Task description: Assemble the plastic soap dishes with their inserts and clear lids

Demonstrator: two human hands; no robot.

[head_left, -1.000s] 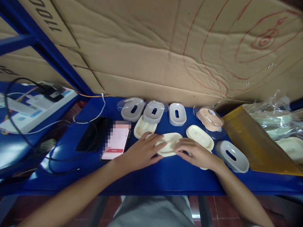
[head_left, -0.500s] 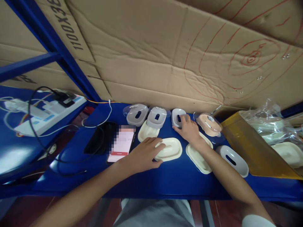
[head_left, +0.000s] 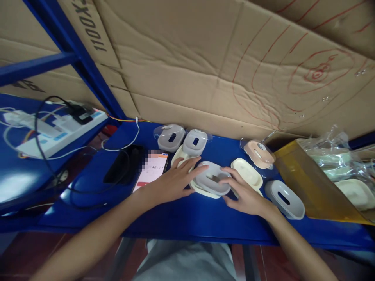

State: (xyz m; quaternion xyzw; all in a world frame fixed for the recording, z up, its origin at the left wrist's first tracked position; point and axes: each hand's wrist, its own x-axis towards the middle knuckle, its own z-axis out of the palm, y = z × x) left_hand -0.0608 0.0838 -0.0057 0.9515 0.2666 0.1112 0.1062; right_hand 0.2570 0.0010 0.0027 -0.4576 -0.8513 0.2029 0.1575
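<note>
A grey oval plastic shell (head_left: 212, 177) with an opening in its floor lies over a cream oval tray (head_left: 203, 192), whose front rim shows below it. At the shell's left end, my left hand (head_left: 178, 179) curls its fingers onto the rim, its thumb low by the tray. Gripping the right end is my right hand (head_left: 244, 191), fingers over the rim and thumb at the front. Another cream tray (head_left: 247, 171) lies just behind my right hand. A grey slotted shell (head_left: 284, 199) rests to the right of that hand.
At the back are two more grey shells (head_left: 170, 138) with clear plastic pieces and a peach shell (head_left: 259, 154). Phones (head_left: 154, 169) lie left of my left hand. A white power strip (head_left: 63, 136) with cables is far left; a yellow-sided box (head_left: 307, 179) stands right.
My right hand has brought a grey shell from the back row forward onto the cream tray by my left hand. My left hand now touches the shell too.
</note>
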